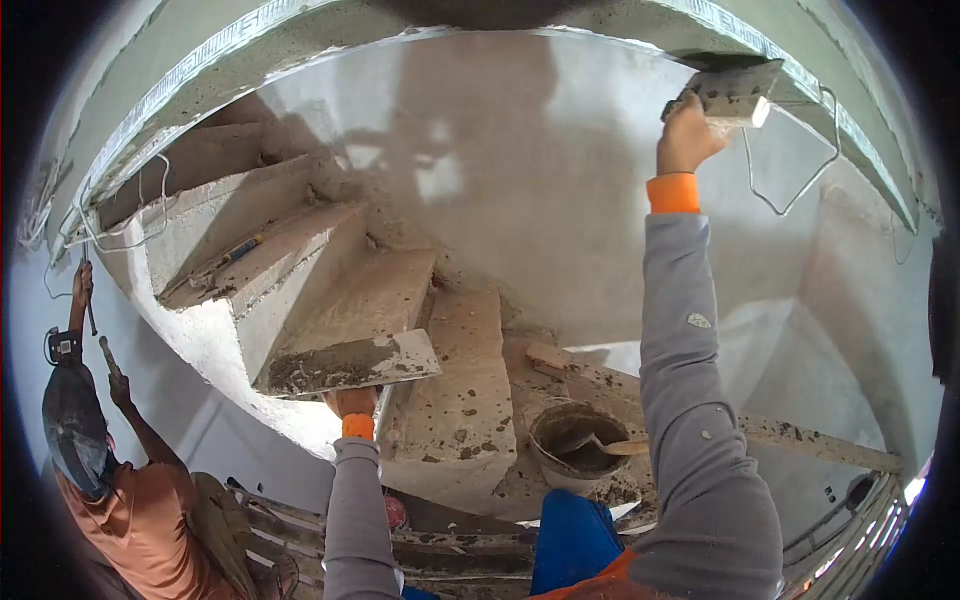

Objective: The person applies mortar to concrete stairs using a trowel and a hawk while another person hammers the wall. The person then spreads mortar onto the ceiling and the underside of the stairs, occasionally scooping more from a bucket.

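Observation:
My left hand [353, 402] is closed under a flat mortar board [410, 354], which carries a layer of wet grey mortar [325, 366] on its left part. Raised at the upper right, my right hand [692, 135] is wrapped round a mortar-spotted trowel [738, 92]. The trowel's blade is against or very near the underside of the curved concrete edge [640, 28]; exact contact cannot be made out. Both my sleeves are grey with orange cuffs.
Concrete steps [462, 385] curve up to the left, with a tool [240, 250] lying on one. A bucket [578, 440] of mortar with a wooden-handled tool stands below. Wires [780, 210] hang from the edge. Another person [135, 500] holds tools at the lower left. Planks cross below.

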A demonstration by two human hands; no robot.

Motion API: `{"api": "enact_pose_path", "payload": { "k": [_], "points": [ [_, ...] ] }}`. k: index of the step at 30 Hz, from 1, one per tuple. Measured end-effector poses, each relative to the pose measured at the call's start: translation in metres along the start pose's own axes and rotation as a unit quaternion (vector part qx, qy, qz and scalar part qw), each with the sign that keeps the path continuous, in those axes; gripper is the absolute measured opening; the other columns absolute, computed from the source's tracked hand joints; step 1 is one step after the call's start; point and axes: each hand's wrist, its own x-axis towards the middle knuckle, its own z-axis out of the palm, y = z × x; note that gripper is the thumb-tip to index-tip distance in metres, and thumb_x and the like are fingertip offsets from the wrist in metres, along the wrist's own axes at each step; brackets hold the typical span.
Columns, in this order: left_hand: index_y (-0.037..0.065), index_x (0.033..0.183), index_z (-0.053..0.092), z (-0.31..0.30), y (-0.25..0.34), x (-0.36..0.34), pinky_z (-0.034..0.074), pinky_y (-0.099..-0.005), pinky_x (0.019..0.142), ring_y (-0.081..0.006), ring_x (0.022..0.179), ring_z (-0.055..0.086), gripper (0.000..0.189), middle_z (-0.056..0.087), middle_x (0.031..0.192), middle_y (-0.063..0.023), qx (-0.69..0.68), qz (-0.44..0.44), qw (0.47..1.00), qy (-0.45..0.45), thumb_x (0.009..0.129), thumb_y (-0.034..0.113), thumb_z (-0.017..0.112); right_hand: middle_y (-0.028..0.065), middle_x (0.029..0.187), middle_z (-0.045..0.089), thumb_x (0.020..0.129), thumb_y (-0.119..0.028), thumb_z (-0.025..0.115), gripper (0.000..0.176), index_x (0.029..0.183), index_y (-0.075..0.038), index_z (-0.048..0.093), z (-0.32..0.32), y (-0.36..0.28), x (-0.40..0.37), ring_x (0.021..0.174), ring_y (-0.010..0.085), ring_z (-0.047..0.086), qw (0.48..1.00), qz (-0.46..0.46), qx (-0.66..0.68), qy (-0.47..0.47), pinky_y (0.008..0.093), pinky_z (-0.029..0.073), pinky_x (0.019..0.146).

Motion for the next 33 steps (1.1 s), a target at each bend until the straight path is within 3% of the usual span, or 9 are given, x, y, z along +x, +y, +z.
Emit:
{"api": "enact_pose_path", "payload": {
  "k": [7,10,12,15,18,23,25,31,33],
  "points": [
    [0.025,0.127,0.050,-0.021,0.003,-0.005,0.021,-0.0489,0.106,-0.0211,0.126,0.038,0.046,0.044,0.135,0.0010,-0.006,0.014,0.999,-0.048,0.086,0.044,0.042,0.0100,0.106,0.053,0.068,0.011,0.058,0.054,0.118,0.004,0.039,0.041,-0.007,-0.054,0.097,0.0214,0.052,0.998,-0.063,-0.015,-0.027,0.0318,0.042,0.084],
    [0.025,0.127,0.050,-0.010,0.002,-0.004,0.021,-0.0484,0.105,-0.0205,0.126,0.037,0.046,0.044,0.135,0.0012,0.003,-0.004,0.999,-0.039,0.086,0.044,0.043,0.0129,0.093,0.051,0.069,0.008,0.055,0.033,0.100,0.003,0.047,0.053,-0.004,-0.064,0.085,0.0266,0.052,0.988,-0.105,-0.110,0.008,0.0338,0.041,0.079],
    [0.025,0.127,0.050,0.000,-0.002,-0.002,0.022,-0.0477,0.105,-0.0203,0.126,0.037,0.047,0.045,0.135,0.0013,0.009,-0.011,1.000,-0.026,0.085,0.044,0.043,0.0121,0.098,0.055,0.074,0.004,0.059,0.041,0.112,0.003,0.045,0.053,0.001,-0.081,0.090,0.0210,0.054,0.956,-0.152,-0.246,-0.045,0.0314,0.044,0.079],
    [0.025,0.127,0.050,0.016,-0.011,0.004,0.024,-0.0469,0.103,-0.0202,0.126,0.038,0.047,0.045,0.134,0.0016,0.023,0.002,1.000,-0.008,0.085,0.045,0.042,0.0161,0.093,0.055,0.073,0.001,0.057,0.028,0.101,0.001,0.052,0.052,-0.004,-0.114,0.088,0.0329,0.053,0.979,0.019,-0.143,-0.142,0.0368,0.044,0.078],
    [0.025,0.126,0.050,0.037,-0.021,0.010,0.027,-0.0468,0.102,-0.0205,0.125,0.039,0.046,0.046,0.133,0.0017,0.031,0.010,0.999,0.017,0.086,0.046,0.042,0.0165,0.096,0.056,0.076,0.000,0.058,0.032,0.108,-0.001,0.052,0.027,-0.010,-0.121,0.089,0.0340,0.055,0.975,-0.019,-0.095,-0.200,0.0373,0.044,0.080],
    [0.025,0.125,0.051,0.058,-0.029,0.014,0.028,-0.0471,0.101,-0.0218,0.123,0.040,0.047,0.047,0.132,0.0008,0.040,0.030,0.997,0.052,0.085,0.047,0.042,0.0099,0.099,0.057,0.081,-0.003,0.058,0.029,0.109,0.004,0.051,-0.036,-0.004,-0.063,0.088,0.0187,0.055,0.974,0.116,-0.134,-0.139,0.0309,0.045,0.077],
    [0.025,0.126,0.051,0.042,-0.021,0.011,0.028,-0.0469,0.102,-0.0222,0.124,0.040,0.047,0.047,0.133,0.0005,0.013,0.017,0.999,0.032,0.085,0.047,0.042,0.0088,0.097,0.056,0.077,0.007,0.053,0.035,0.111,0.001,0.045,-0.037,-0.006,-0.026,0.074,0.0131,0.054,0.996,0.055,0.043,-0.048,0.0246,0.046,0.057],
    [0.025,0.127,0.050,0.009,-0.006,0.002,0.024,-0.0476,0.104,-0.0227,0.125,0.038,0.048,0.046,0.134,0.0006,-0.011,-0.002,1.000,0.012,0.085,0.048,0.042,0.0100,0.096,0.055,0.074,0.008,0.055,0.040,0.113,0.004,0.045,-0.012,-0.020,0.014,0.075,0.0148,0.055,0.993,0.046,-0.104,-0.017,0.0267,0.048,0.057],
    [0.025,0.127,0.049,0.010,-0.004,0.000,0.023,-0.0479,0.104,-0.0226,0.126,0.037,0.048,0.045,0.135,0.0007,-0.020,-0.007,1.000,0.002,0.085,0.048,0.042,0.0118,0.098,0.055,0.073,0.006,0.056,0.044,0.115,0.006,0.044,0.010,0.006,-0.016,0.078,0.0175,0.056,0.999,-0.026,-0.003,-0.026,0.0293,0.048,0.062]
  ]
}}
